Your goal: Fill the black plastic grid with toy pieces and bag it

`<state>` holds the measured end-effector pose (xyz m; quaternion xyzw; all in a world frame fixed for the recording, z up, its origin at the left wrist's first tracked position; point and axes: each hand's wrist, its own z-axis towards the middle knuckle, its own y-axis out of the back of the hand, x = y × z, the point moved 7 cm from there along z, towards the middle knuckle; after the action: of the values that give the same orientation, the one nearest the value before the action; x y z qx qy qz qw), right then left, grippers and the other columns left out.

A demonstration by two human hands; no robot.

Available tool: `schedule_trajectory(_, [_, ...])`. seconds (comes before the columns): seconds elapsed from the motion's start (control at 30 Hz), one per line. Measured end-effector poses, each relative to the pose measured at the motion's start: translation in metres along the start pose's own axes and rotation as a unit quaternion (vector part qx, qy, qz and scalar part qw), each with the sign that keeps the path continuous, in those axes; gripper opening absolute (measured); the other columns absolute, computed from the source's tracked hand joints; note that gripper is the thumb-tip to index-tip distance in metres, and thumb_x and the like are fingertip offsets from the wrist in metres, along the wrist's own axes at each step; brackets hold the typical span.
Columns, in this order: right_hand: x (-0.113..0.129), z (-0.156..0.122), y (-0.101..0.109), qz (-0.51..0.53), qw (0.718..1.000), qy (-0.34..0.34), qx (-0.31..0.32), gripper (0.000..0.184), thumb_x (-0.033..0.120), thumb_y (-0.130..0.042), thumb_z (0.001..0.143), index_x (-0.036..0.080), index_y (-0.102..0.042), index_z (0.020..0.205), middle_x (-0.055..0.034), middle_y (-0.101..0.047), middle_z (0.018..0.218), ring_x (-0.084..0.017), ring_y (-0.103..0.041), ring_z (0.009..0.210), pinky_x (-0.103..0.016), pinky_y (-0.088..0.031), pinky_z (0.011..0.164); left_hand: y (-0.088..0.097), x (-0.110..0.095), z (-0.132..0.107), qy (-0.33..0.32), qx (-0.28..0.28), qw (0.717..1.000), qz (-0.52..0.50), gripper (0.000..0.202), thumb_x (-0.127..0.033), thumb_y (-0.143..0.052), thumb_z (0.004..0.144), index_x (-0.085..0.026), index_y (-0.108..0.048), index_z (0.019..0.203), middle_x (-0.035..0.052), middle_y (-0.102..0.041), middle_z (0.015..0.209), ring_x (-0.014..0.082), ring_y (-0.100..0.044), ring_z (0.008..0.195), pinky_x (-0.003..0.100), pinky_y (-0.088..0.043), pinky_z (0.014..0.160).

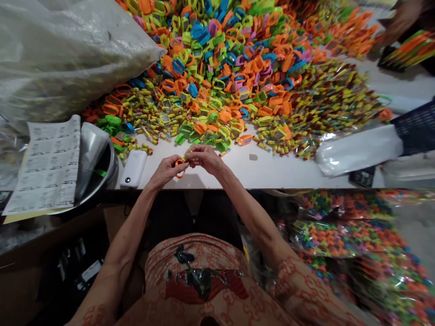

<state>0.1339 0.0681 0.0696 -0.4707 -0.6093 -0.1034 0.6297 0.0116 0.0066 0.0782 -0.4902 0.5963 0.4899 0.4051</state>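
My left hand (pixel 167 169) is closed around an orange plastic toy watch band (pixel 180 168) just above the near edge of the white table (pixel 272 170). My right hand (pixel 204 157) meets it from the right, fingers pinched on a small yellow piece (pixel 185 158) at the band's top. Both hands touch each other over the table. Right beyond them lies a huge heap of orange, green, blue and pink toy watch bands (pixel 224 59), mixed with small yellow wrapped candy tubes (pixel 326 104).
A white power bank (pixel 133 168) lies left of my hands. Further left, a metal bowl (pixel 108 168) holds a printed sheet (pixel 47 167), under a large clear plastic bag (pixel 61 54). White bag (pixel 356 149) at right. Another person's hand (pixel 394 27) works far right. Filled bags (pixel 356 240) sit below the table.
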Motion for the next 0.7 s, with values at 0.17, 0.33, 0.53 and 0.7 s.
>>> schedule_trajectory(0.17, [-0.003,-0.003,0.001,-0.012,1.000,0.006,-0.009,0.033,0.039,-0.089,0.056,0.017,-0.068,0.069,0.0023,-0.063,0.055,-0.010,-0.056,0.050,-0.023,-0.046,0.051,-0.001,0.006,0.001,0.004,0.018,1.000,-0.001,0.059,-0.078,-0.071,0.075,-0.020,-0.063,0.073,-0.0012,-0.053,0.063,0.0120,-0.040,0.057,0.026,-0.032,0.054])
schedule_trajectory(0.33, [-0.012,-0.002,0.006,-0.062,0.994,0.027,-0.083,0.038,0.041,-0.093,0.053,0.018,-0.069,0.072,0.0016,-0.065,0.058,-0.012,-0.060,0.052,-0.025,-0.049,0.054,-0.001,0.016,0.006,-0.029,0.007,0.999,0.038,0.052,-0.072,-0.065,0.082,-0.021,-0.059,0.073,-0.0026,-0.049,0.062,0.0132,-0.042,0.059,0.027,-0.034,0.055])
schedule_trajectory(0.53, [0.003,0.010,0.047,-0.222,0.957,0.041,-0.183,0.041,0.051,-0.083,0.067,0.019,-0.068,0.087,-0.0043,-0.068,0.075,-0.020,-0.066,0.067,-0.035,-0.056,0.065,0.038,0.021,0.014,-0.125,-0.070,0.980,0.135,0.049,-0.056,-0.064,0.090,-0.023,-0.067,0.125,0.0099,-0.067,0.121,0.0226,-0.064,0.102,0.032,-0.052,0.080])
schedule_trajectory(0.7, [0.055,0.024,0.048,-0.536,0.746,0.165,-0.359,0.048,0.040,-0.065,0.090,0.019,-0.061,0.133,-0.0187,-0.061,0.134,-0.034,-0.062,0.119,-0.047,-0.056,0.092,0.141,0.023,0.027,-0.102,-0.274,0.892,0.345,0.036,-0.026,-0.056,0.094,-0.018,-0.063,0.128,0.0173,-0.063,0.132,0.0327,-0.056,0.127,0.048,-0.043,0.112])
